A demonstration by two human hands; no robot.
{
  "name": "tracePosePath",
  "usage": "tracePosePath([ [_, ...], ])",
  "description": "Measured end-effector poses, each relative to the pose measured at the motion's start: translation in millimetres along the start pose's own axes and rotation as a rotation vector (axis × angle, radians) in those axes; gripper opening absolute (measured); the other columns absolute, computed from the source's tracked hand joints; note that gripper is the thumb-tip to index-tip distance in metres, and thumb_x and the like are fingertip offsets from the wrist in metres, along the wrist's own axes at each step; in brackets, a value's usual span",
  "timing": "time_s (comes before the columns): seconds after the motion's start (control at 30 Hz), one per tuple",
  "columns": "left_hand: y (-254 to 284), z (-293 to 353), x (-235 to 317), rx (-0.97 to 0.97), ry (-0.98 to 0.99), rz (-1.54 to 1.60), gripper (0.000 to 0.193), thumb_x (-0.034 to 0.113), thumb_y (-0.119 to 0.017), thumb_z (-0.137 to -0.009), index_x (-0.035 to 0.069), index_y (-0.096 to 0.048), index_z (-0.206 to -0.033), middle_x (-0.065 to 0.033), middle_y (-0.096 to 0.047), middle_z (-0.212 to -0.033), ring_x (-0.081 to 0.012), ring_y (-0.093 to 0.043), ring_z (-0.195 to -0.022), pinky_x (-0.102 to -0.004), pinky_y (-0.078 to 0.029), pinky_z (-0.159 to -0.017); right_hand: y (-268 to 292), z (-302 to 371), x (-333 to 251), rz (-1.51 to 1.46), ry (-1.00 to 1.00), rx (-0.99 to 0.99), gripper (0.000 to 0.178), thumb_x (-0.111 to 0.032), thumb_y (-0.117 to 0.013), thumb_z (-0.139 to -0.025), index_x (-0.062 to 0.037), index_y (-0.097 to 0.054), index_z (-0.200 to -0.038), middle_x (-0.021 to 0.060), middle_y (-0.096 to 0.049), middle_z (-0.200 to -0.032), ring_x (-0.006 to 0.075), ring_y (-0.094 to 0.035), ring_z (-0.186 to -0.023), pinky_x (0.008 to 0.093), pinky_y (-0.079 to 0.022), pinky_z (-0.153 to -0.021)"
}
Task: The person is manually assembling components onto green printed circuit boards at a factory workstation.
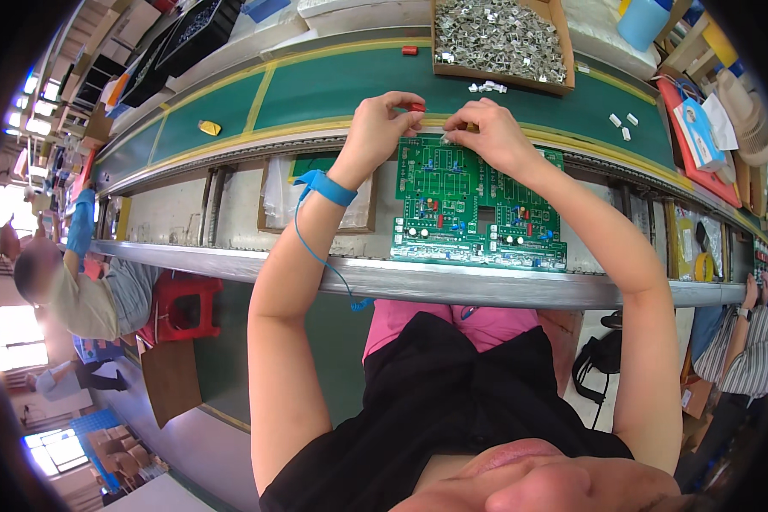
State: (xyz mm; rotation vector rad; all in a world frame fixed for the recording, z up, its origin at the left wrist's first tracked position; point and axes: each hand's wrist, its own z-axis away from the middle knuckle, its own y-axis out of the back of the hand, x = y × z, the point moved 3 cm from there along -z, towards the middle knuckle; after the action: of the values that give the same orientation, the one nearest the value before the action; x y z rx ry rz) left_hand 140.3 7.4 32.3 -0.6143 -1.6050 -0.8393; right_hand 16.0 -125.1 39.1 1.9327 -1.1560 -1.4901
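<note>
A green circuit board [427, 183] lies across the rails in front of me, with small red, blue and white parts standing on its near half. My left hand [382, 132] is just above the board's far left corner, pinching a small red block-shaped component [416, 107]. A blue wrist strap [331, 188] with a coiled cord circles that wrist. My right hand [491, 135] reaches over the board's far edge, thumb and fingertips closed together close to its surface. Whatever those fingertips hold is too small and covered to name.
Beyond the rail runs a green work surface [333, 90] bearing a cardboard box [563, 85] of small metal pieces, loose white parts [625, 133], another red component [410, 50] and a yellow item [209, 128]. A metal rail [486, 288] crosses before my lap. People sit on both sides.
</note>
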Motion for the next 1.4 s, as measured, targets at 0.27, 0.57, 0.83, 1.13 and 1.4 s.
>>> tracePosePath([
  [0.27, -4, 6, 4, 0.032, -0.295, -0.552, 0.022, 0.003, -0.06, -0.08, 0.0, -0.063, -0.102, -0.0108, -0.064, -0.089, -0.0159, -0.061, -0.071, -0.0272, -0.049, -0.064, -6, 3, -1, 0.245, -0.009, -0.049, 0.012, -0.015, -0.064, -0.076, -0.0039, -0.068, -0.078, 0.0075, -0.06, -0.081, 0.0261, -0.052, -0.084, 0.0368, -0.044, -0.078],
  [0.57, -13, 8, -1, -0.054, -0.217, -0.491, 0.019, 0.0, -0.062, -0.079, -0.003, -0.063, -0.097, -0.0127, -0.067, -0.087, -0.0192, -0.066, -0.08, -0.028, -0.051, -0.073, -6, 5, -1, 0.37, 0.036, -0.069, 0.011, -0.016, -0.066, -0.075, -0.0054, -0.066, -0.078, 0.0058, -0.056, -0.08, 0.0245, -0.051, -0.085, 0.0356, -0.044, -0.077],
  [0.83, -18, 9, -3, -0.066, -0.255, -0.539, 0.017, 0.007, -0.062, -0.076, 0.001, -0.065, -0.091, -0.0154, -0.064, -0.087, -0.0325, -0.061, -0.083, -0.0387, -0.048, -0.075, 16, 18, -1, 0.326, 0.049, 0.019, 0.016, -0.013, -0.066, -0.075, -0.0051, -0.063, -0.088, 0.0064, -0.056, -0.084, 0.0246, -0.051, -0.087, 0.0346, -0.045, -0.078],
  [1.13, -26, 16, 1, -0.085, -0.435, -0.766, 0.017, 0.007, -0.062, -0.077, 0.002, -0.065, -0.094, -0.0141, -0.061, -0.087, -0.0317, -0.06, -0.078, -0.0366, -0.048, -0.07, 42, 42, 11, 0.307, -0.007, 0.048, 0.013, -0.01, -0.063, -0.077, -0.0036, -0.063, -0.088, 0.0065, -0.056, -0.085, 0.0249, -0.051, -0.086, 0.0348, -0.044, -0.077],
  [1.4, -36, 7, 21, -0.122, -0.362, -0.726, 0.024, 0.017, -0.06, -0.083, 0.006, -0.062, -0.105, -0.0133, -0.06, -0.09, -0.0305, -0.058, -0.081, -0.0377, -0.047, -0.071, 91, 56, 57, 0.377, -0.096, 0.106, 0.012, -0.011, -0.059, -0.08, -0.0056, -0.063, -0.09, 0.0078, -0.058, -0.088, 0.0265, -0.053, -0.092, 0.0359, -0.044, -0.079],
])
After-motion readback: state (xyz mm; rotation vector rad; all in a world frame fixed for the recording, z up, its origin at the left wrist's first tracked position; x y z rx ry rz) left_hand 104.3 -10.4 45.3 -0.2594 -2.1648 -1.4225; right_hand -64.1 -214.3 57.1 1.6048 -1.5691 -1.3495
